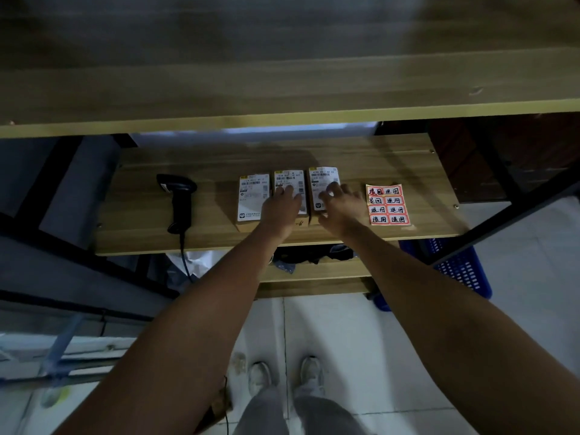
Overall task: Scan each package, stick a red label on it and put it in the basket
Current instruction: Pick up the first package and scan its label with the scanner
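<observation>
Three packages lie side by side mid-shelf (408, 171): the left hand (281, 208) rests flat, fingers spread, on the middle package (290, 180), and the right hand (340, 204) lies open on the right package (321, 178), gripping nothing. Neither hand has a firm hold, so sliding a box could nudge the left package (251, 196) or push one off the front edge. The scanner (179, 199) towards the left end and the red label sheet (387, 205) near the right end lie untouched; the blue basket (464, 271) sits below the shelf's right end.

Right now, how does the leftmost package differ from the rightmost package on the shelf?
The leftmost package lies untouched with its whole white shipping label showing, while the rightmost package is partly covered by the right hand resting on it. The leftmost one is nearer the scanner; the rightmost is nearer the red label sheet. Both lie flat, label up.
</observation>
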The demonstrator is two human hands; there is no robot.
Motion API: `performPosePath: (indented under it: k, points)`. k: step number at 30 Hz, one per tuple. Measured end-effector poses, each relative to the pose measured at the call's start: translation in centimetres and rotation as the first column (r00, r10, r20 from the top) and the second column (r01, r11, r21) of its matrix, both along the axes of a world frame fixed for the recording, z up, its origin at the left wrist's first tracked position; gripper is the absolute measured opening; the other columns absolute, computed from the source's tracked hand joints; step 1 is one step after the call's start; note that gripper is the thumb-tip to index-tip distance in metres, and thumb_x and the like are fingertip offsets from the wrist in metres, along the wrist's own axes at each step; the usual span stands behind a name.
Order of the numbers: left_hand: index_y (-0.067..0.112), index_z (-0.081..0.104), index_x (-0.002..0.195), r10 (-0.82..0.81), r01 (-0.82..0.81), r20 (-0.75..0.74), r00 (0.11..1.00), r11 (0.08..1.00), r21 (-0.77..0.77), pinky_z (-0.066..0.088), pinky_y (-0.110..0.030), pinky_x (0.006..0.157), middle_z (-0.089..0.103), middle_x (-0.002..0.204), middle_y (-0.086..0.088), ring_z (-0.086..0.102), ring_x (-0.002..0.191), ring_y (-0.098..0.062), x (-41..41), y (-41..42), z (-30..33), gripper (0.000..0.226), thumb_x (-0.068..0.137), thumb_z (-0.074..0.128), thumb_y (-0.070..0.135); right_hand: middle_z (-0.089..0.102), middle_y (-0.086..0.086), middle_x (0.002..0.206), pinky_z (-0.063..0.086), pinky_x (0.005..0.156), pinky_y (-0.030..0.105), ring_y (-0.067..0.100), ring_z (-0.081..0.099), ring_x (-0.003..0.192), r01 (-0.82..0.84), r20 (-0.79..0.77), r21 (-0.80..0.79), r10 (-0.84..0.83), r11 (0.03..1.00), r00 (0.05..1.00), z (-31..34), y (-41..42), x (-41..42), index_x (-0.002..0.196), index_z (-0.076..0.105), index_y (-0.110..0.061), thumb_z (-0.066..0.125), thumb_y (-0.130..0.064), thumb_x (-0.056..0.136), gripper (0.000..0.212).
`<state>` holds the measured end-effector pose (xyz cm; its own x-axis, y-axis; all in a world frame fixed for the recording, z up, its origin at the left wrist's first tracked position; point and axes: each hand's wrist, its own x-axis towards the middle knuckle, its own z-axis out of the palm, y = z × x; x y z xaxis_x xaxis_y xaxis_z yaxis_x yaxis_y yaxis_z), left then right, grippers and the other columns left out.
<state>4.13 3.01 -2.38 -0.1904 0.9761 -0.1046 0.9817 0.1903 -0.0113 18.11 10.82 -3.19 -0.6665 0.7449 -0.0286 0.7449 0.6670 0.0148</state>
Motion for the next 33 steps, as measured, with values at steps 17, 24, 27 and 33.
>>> performPosePath:
  k: [17,24,27,33]
  points:
    - [0.007,0.039,0.141,0.084,-0.085,0.167,0.982,0.996,-0.006,0.043,-0.041,0.103,0.033,0.145,-0.014,0.033,0.133,-0.032,0.0,2.3,-2.2,0.075,0.074,0.071,0.008,0.042,0.006,0.145,0.050,0.084,0.036,0.026,0.049,0.122,0.034,-0.115,-0.088,-0.044,0.996,0.992,-2.7,2.1,-1.6,0.137,0.046,-0.016,0.065,-0.024,0.079,0.062]
    - [0.007,0.029,0.147,0.088,-0.078,0.181,0.980,0.995,-0.062,0.035,-0.044,0.111,0.020,0.155,-0.015,0.021,0.142,-0.034,-1.9,5.3,-2.1,0.084,0.075,0.072,0.014,0.021,-0.001,0.158,0.046,0.095,0.042,0.026,0.033,0.138,0.071,-0.003,-0.219,-0.074,0.973,0.997,-2.1,5.3,-3.9,0.146,0.032,-0.025,0.069,-0.038,0.079,0.078]
    - [0.008,0.027,0.149,0.101,-0.088,0.186,0.977,0.993,-0.081,0.033,-0.044,0.112,0.017,0.156,-0.015,0.018,0.143,-0.034,-2.3,6.3,-2.0,0.083,0.078,0.069,0.013,0.018,0.000,0.159,0.047,0.097,0.044,0.025,0.029,0.141,0.067,-0.007,-0.227,-0.070,0.972,0.998,-2.3,6.2,-4.3,0.147,0.030,-0.025,0.071,-0.039,0.077,0.082]
    - [0.007,0.039,0.140,0.122,-0.109,0.175,0.977,0.990,-0.085,0.039,-0.045,0.107,0.032,0.144,-0.015,0.031,0.132,-0.034,-3.3,8.1,-1.6,0.068,0.077,0.065,0.008,0.015,0.005,0.160,0.039,0.106,0.048,0.027,0.024,0.144,0.015,0.053,-0.246,-0.002,0.969,0.999,-1.9,8.1,-5.5,0.150,0.026,-0.021,0.071,-0.037,0.079,0.086]
